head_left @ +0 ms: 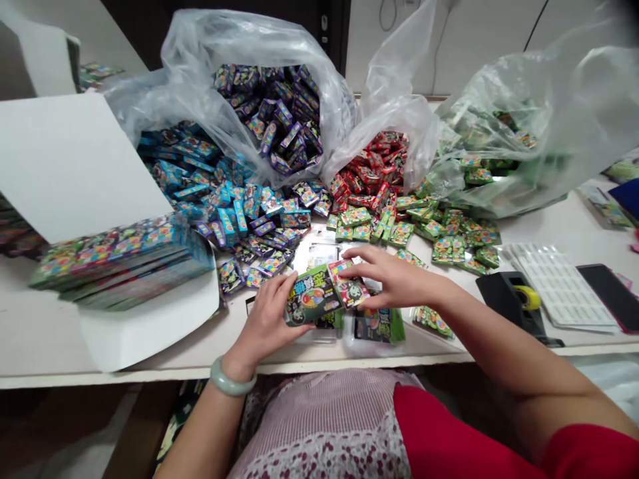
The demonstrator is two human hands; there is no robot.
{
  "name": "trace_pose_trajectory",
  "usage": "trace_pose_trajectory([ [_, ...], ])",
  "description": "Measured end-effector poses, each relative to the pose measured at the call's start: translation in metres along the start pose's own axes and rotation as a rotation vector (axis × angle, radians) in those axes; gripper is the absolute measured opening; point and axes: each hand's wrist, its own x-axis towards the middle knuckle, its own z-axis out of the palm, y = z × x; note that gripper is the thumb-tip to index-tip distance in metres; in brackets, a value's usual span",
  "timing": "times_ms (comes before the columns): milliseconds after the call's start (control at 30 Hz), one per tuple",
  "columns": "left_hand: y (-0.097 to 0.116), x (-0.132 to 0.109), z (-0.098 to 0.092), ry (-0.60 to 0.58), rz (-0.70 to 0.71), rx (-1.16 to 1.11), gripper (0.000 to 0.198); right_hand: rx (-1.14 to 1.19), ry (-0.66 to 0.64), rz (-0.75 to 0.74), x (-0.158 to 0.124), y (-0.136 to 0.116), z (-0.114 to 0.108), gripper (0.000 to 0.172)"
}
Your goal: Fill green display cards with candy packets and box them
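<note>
My left hand point(262, 326), with a pale green bangle at the wrist, grips a green and black printed packet point(310, 299) above the table's front edge. My right hand point(397, 279) pinches a small red printed box point(349, 287) against the packet's right end. Whether that box goes inside the packet or only touches it, I cannot tell. Below my hands lie more green and black packets point(373, 327), partly covered. Just beyond are loose purple boxes point(272, 261) on the left and green boxes point(354, 225) on the right.
Clear plastic bags point(339, 110) spill small blue point(187, 166), purple point(292, 123), red point(372, 169) and green boxes across the back. An open white carton point(74, 166) with stacked printed sheets point(134, 259) stands left. A tape dispenser point(512, 303), label sheets point(554, 279) and phone point(606, 293) lie right.
</note>
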Motion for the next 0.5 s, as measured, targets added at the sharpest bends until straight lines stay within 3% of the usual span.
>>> trace_pose_trajectory([
  [200,-0.001,-0.004,-0.003,-0.002,0.012,-0.001,0.094,-0.09,-0.156,-0.079,0.019,-0.005,-0.01,0.051],
  [400,0.0,-0.001,-0.001,-0.036,0.02,-0.123,0.095,-0.129,-0.168,-0.098,0.031,-0.007,-0.011,0.049],
  [500,0.001,0.001,0.0,-0.032,0.007,-0.134,0.094,-0.102,-0.163,-0.078,0.035,-0.005,-0.006,0.062],
])
